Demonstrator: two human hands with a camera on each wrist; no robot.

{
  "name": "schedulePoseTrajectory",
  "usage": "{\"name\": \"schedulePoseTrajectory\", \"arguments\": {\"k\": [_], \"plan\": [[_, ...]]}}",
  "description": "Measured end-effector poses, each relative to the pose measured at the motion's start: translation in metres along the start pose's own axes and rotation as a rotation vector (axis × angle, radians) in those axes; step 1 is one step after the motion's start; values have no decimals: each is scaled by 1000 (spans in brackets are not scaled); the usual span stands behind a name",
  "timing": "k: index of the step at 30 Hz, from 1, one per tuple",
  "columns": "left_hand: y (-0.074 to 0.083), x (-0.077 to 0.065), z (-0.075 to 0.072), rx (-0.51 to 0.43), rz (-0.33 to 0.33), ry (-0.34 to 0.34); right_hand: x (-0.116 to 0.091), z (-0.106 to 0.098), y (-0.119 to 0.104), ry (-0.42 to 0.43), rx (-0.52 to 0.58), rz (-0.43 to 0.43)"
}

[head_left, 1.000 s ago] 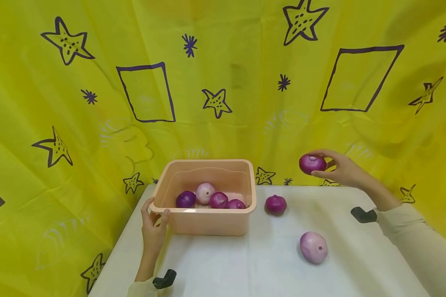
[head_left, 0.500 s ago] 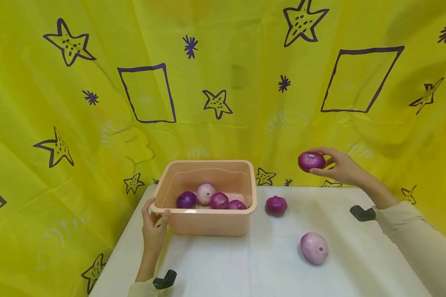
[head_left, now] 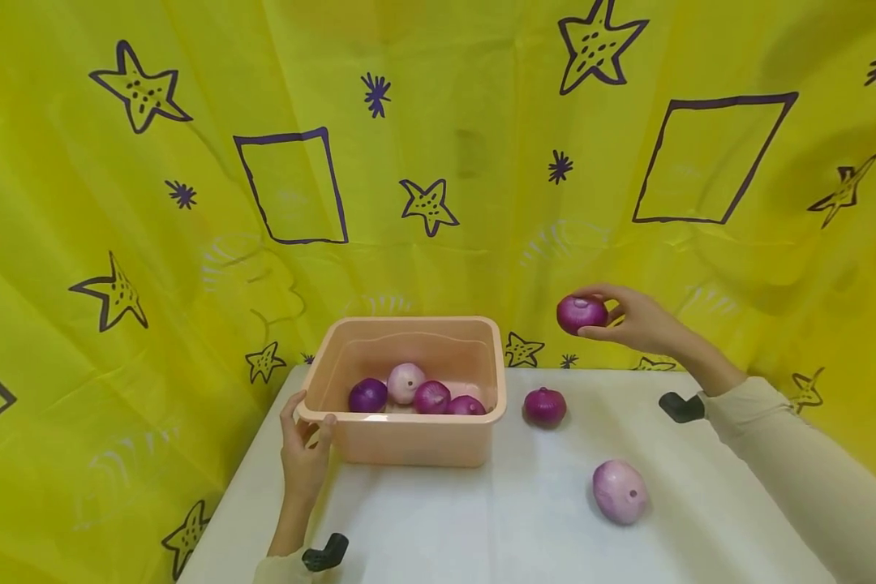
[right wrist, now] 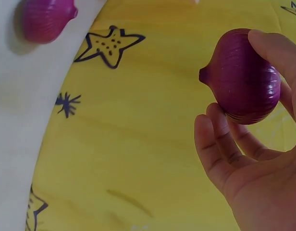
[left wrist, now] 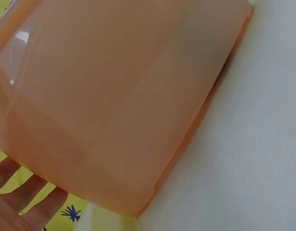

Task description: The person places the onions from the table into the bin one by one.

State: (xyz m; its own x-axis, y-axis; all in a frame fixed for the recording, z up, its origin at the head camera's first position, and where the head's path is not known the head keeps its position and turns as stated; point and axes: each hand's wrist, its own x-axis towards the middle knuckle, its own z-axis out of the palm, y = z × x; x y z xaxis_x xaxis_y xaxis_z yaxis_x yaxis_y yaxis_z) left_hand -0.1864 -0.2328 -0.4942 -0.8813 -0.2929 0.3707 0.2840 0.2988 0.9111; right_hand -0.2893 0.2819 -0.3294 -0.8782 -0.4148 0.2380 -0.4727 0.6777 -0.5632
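Right hand (head_left: 631, 324) part-closed, thumb on one side and fingers on the other, has a purple onion (head_left: 581, 315) at the fingertips, up in the air in front of the yellow cloth (head_left: 482, 105); onion touches nothing but the hand. Right wrist view: thumb on its skin, at least two lower fingers spread clear of it, tip pointing away from the palm. Left hand (head_left: 305, 462) part-closed too, grips the peach bin (head_left: 412, 442) at the corner nearest it, thumb on the near rim, fingers along the side. Bin sits on the white table (head_left: 540, 535), to the right of the left hand. Four onions inside: dark onion (head_left: 368, 396) nearest the left hand, then white onion (head_left: 405, 383), magenta onion (head_left: 432, 397) and low onion (head_left: 466, 405), the last partly behind the rim. Two more on the table: small onion (head_left: 544, 407) below the right hand, just beside the bin, and pale onion (head_left: 620, 492) nearer the person than the right hand, well apart from the bin. Both wrists carry black mounts (head_left: 325, 552) by the pale sleeves (head_left: 796, 454).
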Motion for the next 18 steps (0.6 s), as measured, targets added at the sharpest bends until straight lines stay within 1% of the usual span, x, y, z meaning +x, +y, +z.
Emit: {"name": "schedulePoseTrajectory", "arguments": {"k": [4, 8, 13, 18], "plan": [[-2, 0, 0, 19, 5, 1, 19, 10, -13, -15, 8, -30], [-3, -1, 1, 12, 6, 11, 40, 24, -27, -49, 35, -55], [-2, -2, 1, -1, 21, 25, 64, 46, -48, -84, 71, -97], [-3, -1, 3, 7, 35, 29, 84, 69, -66, -120, 128, -118]]}}
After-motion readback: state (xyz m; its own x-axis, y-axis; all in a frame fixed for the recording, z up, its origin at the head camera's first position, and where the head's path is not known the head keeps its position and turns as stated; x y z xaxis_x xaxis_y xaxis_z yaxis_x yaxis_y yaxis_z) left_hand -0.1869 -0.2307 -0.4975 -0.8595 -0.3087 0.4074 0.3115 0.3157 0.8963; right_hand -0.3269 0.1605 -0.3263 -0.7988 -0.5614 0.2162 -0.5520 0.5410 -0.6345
